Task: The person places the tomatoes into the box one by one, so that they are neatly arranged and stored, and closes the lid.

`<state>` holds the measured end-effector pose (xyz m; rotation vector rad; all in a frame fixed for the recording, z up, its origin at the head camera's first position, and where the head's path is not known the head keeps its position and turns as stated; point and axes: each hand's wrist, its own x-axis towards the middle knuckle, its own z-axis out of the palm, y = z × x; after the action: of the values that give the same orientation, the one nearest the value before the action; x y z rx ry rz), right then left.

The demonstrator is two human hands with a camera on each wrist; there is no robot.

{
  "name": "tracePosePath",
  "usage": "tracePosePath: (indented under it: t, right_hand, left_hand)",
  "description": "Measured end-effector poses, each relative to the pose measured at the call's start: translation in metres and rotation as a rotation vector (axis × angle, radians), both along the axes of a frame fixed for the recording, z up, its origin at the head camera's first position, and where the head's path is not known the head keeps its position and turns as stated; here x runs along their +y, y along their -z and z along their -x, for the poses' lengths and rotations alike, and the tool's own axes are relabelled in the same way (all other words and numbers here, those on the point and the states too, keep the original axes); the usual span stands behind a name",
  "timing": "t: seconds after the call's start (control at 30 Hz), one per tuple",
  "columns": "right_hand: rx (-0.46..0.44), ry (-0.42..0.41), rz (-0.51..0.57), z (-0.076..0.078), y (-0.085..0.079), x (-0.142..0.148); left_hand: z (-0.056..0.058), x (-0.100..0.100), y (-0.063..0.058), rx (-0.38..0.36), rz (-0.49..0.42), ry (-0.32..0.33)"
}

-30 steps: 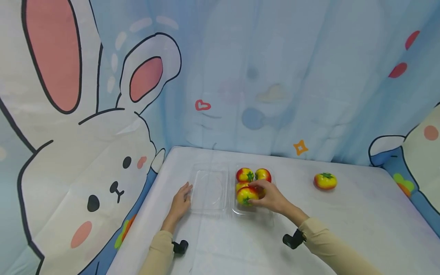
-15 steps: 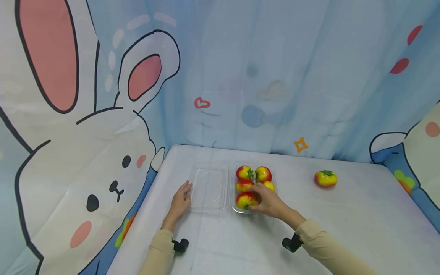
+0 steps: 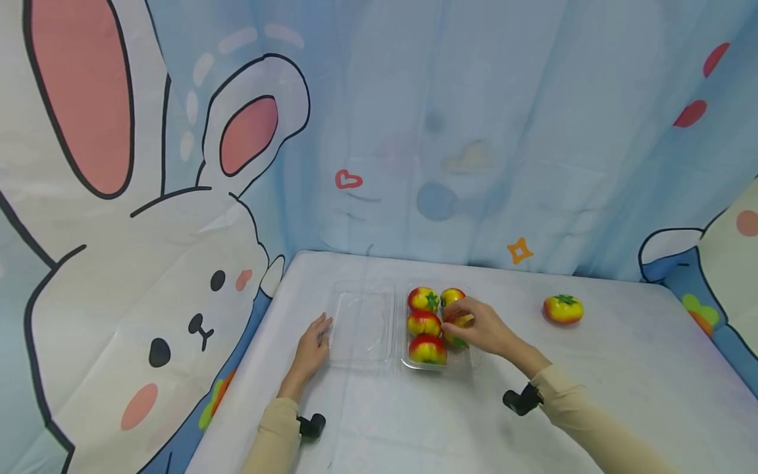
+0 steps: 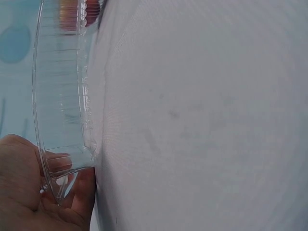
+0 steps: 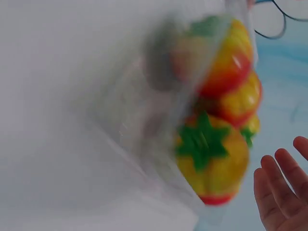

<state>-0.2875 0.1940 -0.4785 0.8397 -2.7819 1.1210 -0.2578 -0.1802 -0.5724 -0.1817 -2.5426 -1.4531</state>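
A clear plastic box (image 3: 422, 366) stands on the table, holding several yellow-and-red persimmons (image 3: 428, 349) with green leafy tops. Its hinged lid (image 3: 361, 329) lies spread out to the left. At the lid's left edge is my left hand (image 3: 310, 350); in the left wrist view its fingers (image 4: 84, 195) bend round the clear plastic corner. Above the box's right row hovers my right hand (image 3: 487, 328), partly covering the fruit beneath. In the right wrist view, its straight fingers (image 5: 284, 185) stand apart from the nearest persimmon (image 5: 211, 159), with nothing between them.
A lone persimmon (image 3: 563, 309) sits on the white-covered table (image 3: 408, 421), right of the box. Behind the table hangs a blue curtain (image 3: 379, 118) printed with cartoon rabbits.
My right hand has set a persimmon down at the front of the left row, let go of it and moved right over the right row. The left hand has stayed at the lid.
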Motion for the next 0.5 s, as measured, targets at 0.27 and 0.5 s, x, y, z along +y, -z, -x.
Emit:
tracePosePath:
  t: [0.27,0.5]
  right_hand:
    - [-0.028,0.220,-0.035,0.031,-0.033,0.068]
    - [-0.176,0.490,0.000,0.054,-0.038,0.133]
  left_hand:
    - [-0.002,0.002,-0.004,0.016,-0.004,0.004]
    - [0.000,-0.003,-0.005,0.025,0.024,-0.002]
